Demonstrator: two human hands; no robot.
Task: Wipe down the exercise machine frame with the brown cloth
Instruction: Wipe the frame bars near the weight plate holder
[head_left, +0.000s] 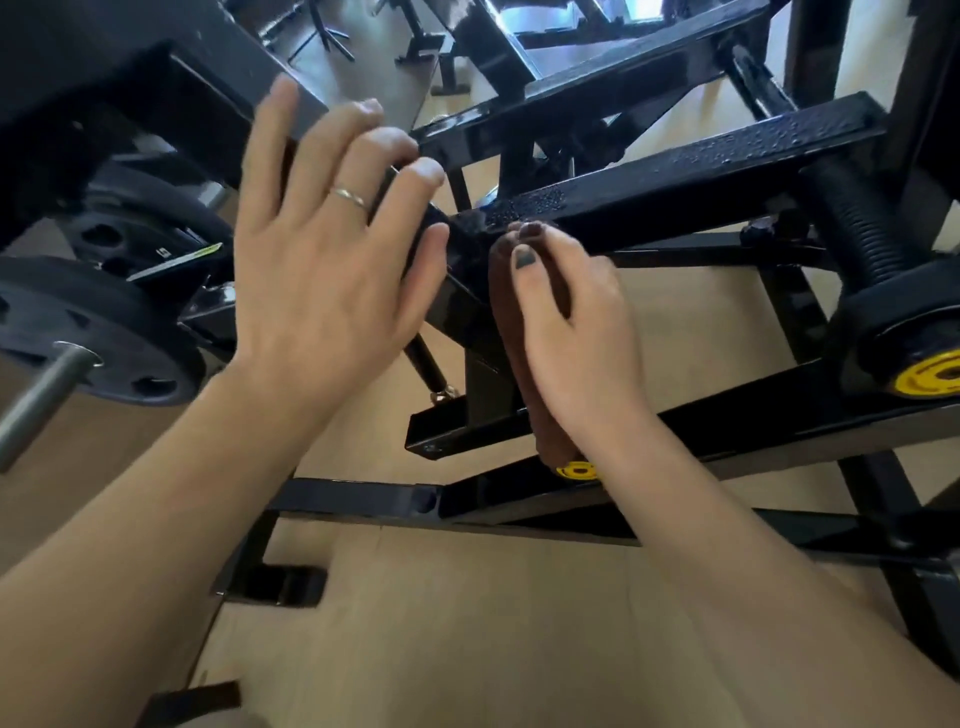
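The black steel frame (675, 197) of the exercise machine fills the view, with a beaded wet bar running from the centre toward the upper right. My right hand (576, 338) grips the brown cloth (511, 332), which hangs in a long roll against the frame's joint at mid-view. Its thumb and fingertips press the cloth's top onto the bar. My left hand (322, 260), wearing a ring, hovers with fingers spread and straight over the left end of the same bar, fingertips near the metal; contact is unclear.
Black weight plates (104, 322) on a steel peg (36, 400) sit at the left. A ribbed black handle with a yellow end cap (930, 379) juts out at the right. Lower frame bars (363, 501) cross the tan floor (467, 623) below my arms.
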